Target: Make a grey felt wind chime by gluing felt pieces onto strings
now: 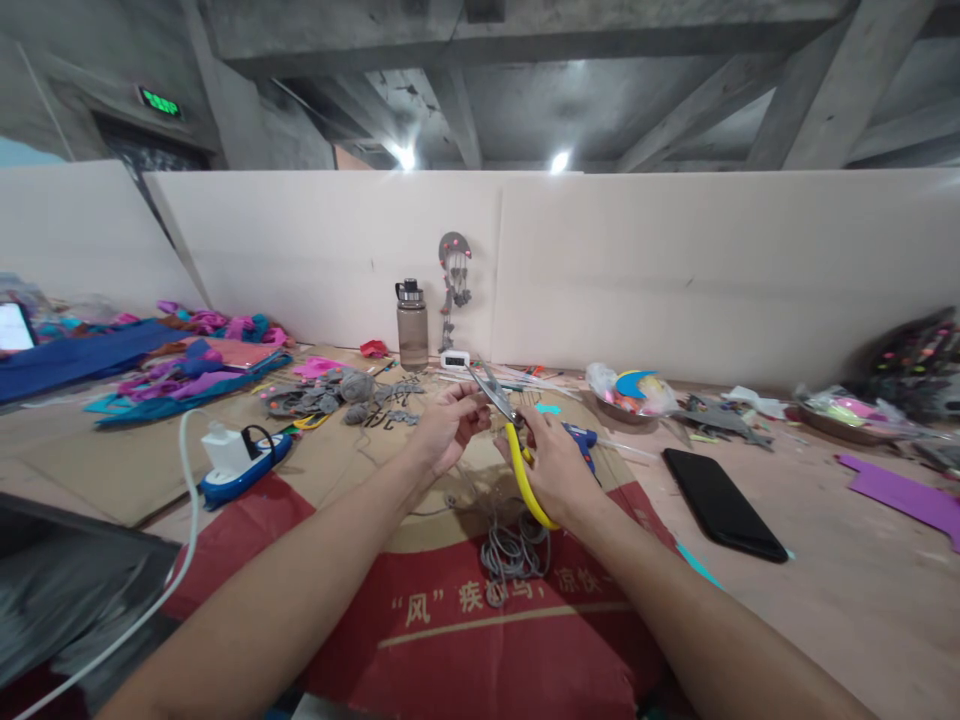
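Two bare forearms slant inward from the lower corners, bringing the hands close together over the red-and-tan printed cardboard sheet (450, 680). The right hand (553, 455) is wrapped around the yellow-handled metal scissors (523, 478), its fingers at the handle loops; the blades point up and left, slightly parted, near the fingertips of the left hand (450, 425). Those left fingers are bunched and curled; whether they pinch anything cannot be told. Below the scissors, the loose tangle of thin grey cord (514, 555) lies on the cardboard.

The blue plastic power strip (247, 470) sits left of the left forearm, the black rectangular phone (724, 505) right of the right one. A gap of pinkish tabletop (847, 600) separates the phone from the flat purple piece (904, 500). The upright white panel (675, 280) bounds the far edge.
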